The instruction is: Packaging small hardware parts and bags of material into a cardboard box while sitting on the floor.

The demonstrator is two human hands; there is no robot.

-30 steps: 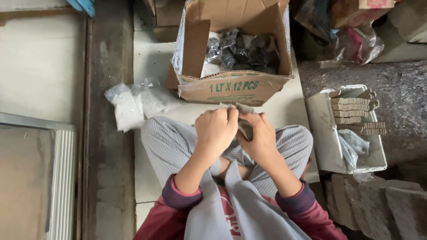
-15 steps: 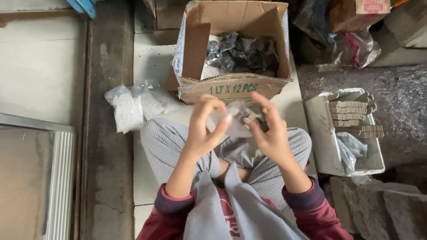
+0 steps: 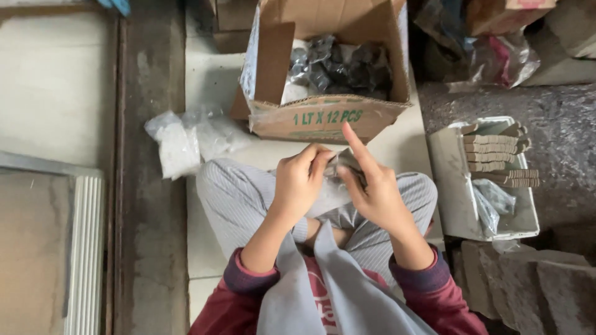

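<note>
I sit cross-legged on a pale tiled floor, both hands over my lap. My left hand (image 3: 301, 183) and my right hand (image 3: 372, 186) pinch a small clear plastic bag (image 3: 332, 186) with something dark grey inside it. The right index finger sticks up towards the box. Just beyond my hands stands an open cardboard box (image 3: 323, 118) holding several dark pieces wrapped in clear plastic (image 3: 344, 65).
A heap of clear and white plastic bags (image 3: 186, 139) lies on the floor at my left. At my right a white tray (image 3: 453, 186) holds stacked brown cardboard pieces (image 3: 496, 152) and a plastic bag. Stone blocks (image 3: 528, 285) sit below it.
My hands rose from my lap and spread apart with the bag between them, then came back together near my knees. The right index finger now points up.
</note>
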